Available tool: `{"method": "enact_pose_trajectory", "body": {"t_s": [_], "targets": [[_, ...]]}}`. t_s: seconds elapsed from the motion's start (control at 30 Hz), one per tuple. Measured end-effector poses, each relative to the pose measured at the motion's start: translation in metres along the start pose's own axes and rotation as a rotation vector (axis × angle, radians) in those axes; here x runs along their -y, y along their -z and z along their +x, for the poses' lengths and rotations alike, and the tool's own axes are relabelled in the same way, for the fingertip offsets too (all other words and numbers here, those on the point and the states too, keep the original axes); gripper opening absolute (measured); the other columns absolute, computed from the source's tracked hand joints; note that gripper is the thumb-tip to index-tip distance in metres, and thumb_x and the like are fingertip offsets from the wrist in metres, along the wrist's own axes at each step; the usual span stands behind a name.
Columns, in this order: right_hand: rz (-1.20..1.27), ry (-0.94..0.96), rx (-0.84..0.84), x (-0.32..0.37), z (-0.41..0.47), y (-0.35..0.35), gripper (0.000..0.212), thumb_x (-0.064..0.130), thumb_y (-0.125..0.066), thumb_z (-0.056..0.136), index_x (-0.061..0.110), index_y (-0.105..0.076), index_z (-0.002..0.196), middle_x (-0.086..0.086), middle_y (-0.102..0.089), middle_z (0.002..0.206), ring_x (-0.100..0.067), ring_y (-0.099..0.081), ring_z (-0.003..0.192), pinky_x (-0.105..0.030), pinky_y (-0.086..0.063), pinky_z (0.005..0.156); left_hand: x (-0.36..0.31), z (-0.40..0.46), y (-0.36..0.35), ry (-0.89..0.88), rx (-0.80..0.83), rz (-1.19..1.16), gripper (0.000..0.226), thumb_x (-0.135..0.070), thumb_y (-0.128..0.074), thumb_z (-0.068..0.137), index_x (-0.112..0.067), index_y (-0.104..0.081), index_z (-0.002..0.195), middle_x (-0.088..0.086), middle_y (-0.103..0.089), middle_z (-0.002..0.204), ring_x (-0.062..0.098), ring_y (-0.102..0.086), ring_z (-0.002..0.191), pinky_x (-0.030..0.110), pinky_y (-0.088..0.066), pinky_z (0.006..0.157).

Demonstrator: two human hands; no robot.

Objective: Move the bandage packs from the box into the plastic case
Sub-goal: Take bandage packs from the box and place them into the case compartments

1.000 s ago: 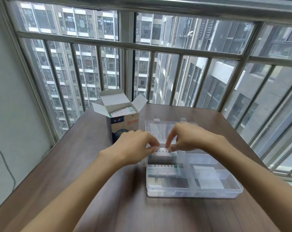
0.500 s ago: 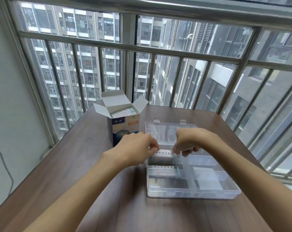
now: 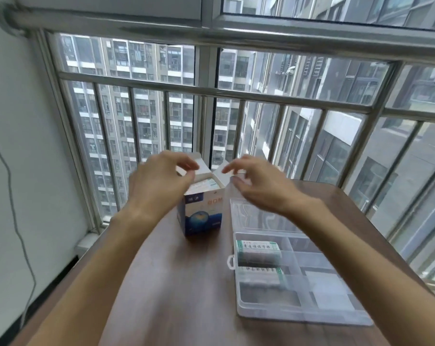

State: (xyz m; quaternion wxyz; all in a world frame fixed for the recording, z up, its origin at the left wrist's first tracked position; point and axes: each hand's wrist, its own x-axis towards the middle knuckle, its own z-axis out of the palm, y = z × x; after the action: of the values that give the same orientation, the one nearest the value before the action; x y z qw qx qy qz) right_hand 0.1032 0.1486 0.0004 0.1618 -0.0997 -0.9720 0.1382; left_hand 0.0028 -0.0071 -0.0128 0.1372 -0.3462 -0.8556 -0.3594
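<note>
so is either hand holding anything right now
Nothing is held: the left hand and right hand hover with loosely curled fingers over the open box.

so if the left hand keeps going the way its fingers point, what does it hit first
Probably the open top of the blue and white cardboard box, likely the bandage packs inside; the left hand hovers by its flaps, though depth is unclear.

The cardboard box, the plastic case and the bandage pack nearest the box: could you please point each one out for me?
cardboard box (image 3: pixel 201 216): head view, on its printed front face.
plastic case (image 3: pixel 308 317): head view, on its clear near wall.
bandage pack (image 3: pixel 257 246): head view, on its labelled top, in the case's far left compartment.
</note>
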Motion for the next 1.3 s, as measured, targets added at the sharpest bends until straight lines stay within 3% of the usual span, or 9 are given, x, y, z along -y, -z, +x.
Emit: {"method": "enact_pose_trajectory", "body": {"t_s": [0.1, 0.2, 0.3, 0.4, 0.53, 0.7, 1.03, 1.2, 1.3], "targets": [[-0.323, 0.134, 0.102, 0.004, 0.012, -0.029, 0.034, 0.037, -0.033, 0.101, 0.027, -0.056, 0.123, 0.008, -0.047, 0.136, -0.016, -0.030, 0.127, -0.038, -0.022, 0.104, 0.020, 0.004, -0.006, 0.054, 0.054, 0.199, 0.026, -0.033, -0.056, 0.093, -0.034, -0.064, 0.117, -0.009, -0.057, 0.128, 0.016, -0.047, 0.120, 0.039, -0.043, 0.090], [-0.363, 0.121, 0.034, 0.005, 0.012, -0.043, 0.044, 0.041, -0.028, 0.101, 0.020, -0.065, 0.091, 0.006, -0.062, 0.108, -0.017, -0.038, 0.114, -0.035, -0.023, 0.093, 0.029, 0.005, -0.015, 0.112, 0.221, 0.147, 0.025, -0.029, -0.052, 0.095, -0.031, -0.064, 0.118, -0.004, -0.041, 0.147, 0.019, -0.033, 0.135, 0.041, -0.034, 0.104], [-0.179, 0.020, -0.090, 0.005, 0.009, -0.049, 0.042, 0.046, -0.039, 0.098, 0.023, -0.072, 0.088, 0.006, -0.064, 0.081, -0.012, -0.043, 0.100, -0.029, -0.025, 0.089, 0.026, 0.008, -0.011, 0.154, 0.297, -0.072, 0.021, -0.018, -0.057, 0.093, -0.028, -0.068, 0.108, -0.002, -0.045, 0.142, 0.016, -0.052, 0.116, 0.030, -0.043, 0.093], [0.003, -0.040, -0.139, 0.006, 0.011, -0.046, 0.027, 0.047, -0.058, 0.088, 0.031, -0.069, 0.107, 0.010, -0.068, 0.084, -0.008, -0.054, 0.087, -0.027, -0.038, 0.084, 0.022, 0.010, -0.005, 0.204, 0.355, -0.234, 0.027, -0.006, -0.060, 0.089, -0.021, -0.068, 0.109, 0.002, -0.049, 0.135, 0.004, -0.054, 0.080, 0.024, -0.055, 0.066], [-0.144, -0.038, 0.075, 0.014, 0.017, -0.030, 0.032, 0.031, -0.058, 0.091, 0.035, -0.060, 0.123, 0.007, -0.066, 0.106, -0.015, -0.059, 0.098, -0.027, -0.043, 0.072, 0.022, 0.011, 0.005, 0.246, 0.441, -0.294, 0.042, -0.001, -0.067, 0.081, -0.021, -0.065, 0.118, 0.002, -0.056, 0.121, 0.016, -0.059, 0.083, 0.018, -0.050, 0.054], [-0.329, 0.047, 0.068, 0.025, 0.018, -0.029, 0.027, 0.023, -0.059, 0.088, 0.037, -0.066, 0.111, 0.003, -0.064, 0.094, -0.020, -0.056, 0.086, -0.029, -0.040, 0.064, 0.020, 0.007, 0.012, 0.238, 0.484, -0.258, 0.045, -0.002, -0.074, 0.076, -0.027, -0.066, 0.113, -0.003, -0.055, 0.108, 0.016, -0.061, 0.078, 0.018, -0.051, 0.053], [-0.294, 0.259, -0.035, 0.012, 0.008, -0.043, 0.026, 0.015, -0.047, 0.093, 0.026, -0.059, 0.114, 0.000, -0.066, 0.106, -0.020, -0.052, 0.105, -0.031, -0.031, 0.090, 0.023, 0.007, 0.005, 0.216, 0.383, -0.225, 0.036, -0.009, -0.073, 0.078, -0.023, -0.068, 0.111, -0.004, -0.054, 0.106, 0.010, -0.059, 0.074, 0.017, -0.048, 0.051], [0.191, 0.149, -0.354, 0.008, 0.003, -0.039, 0.024, 0.011, -0.060, 0.089, 0.017, -0.068, 0.111, 0.002, -0.071, 0.100, -0.011, -0.065, 0.088, -0.029, -0.054, 0.076, 0.029, 0.007, -0.006, 0.233, 0.265, -0.142, 0.027, -0.020, -0.060, 0.088, -0.028, -0.061, 0.113, -0.004, -0.064, 0.107, 0.018, -0.067, 0.089, 0.030, -0.053, 0.069], [0.817, -0.104, -0.200, -0.001, -0.020, -0.030, 0.025, 0.011, -0.066, 0.085, 0.025, -0.066, 0.105, 0.008, -0.071, 0.094, 0.000, -0.066, 0.086, -0.019, -0.054, 0.073, 0.029, 0.006, -0.015, 0.175, 0.133, 0.107, 0.033, -0.038, -0.051, 0.095, -0.026, -0.057, 0.125, -0.001, -0.057, 0.130, 0.021, -0.052, 0.117, 0.036, -0.041, 0.089]]}}
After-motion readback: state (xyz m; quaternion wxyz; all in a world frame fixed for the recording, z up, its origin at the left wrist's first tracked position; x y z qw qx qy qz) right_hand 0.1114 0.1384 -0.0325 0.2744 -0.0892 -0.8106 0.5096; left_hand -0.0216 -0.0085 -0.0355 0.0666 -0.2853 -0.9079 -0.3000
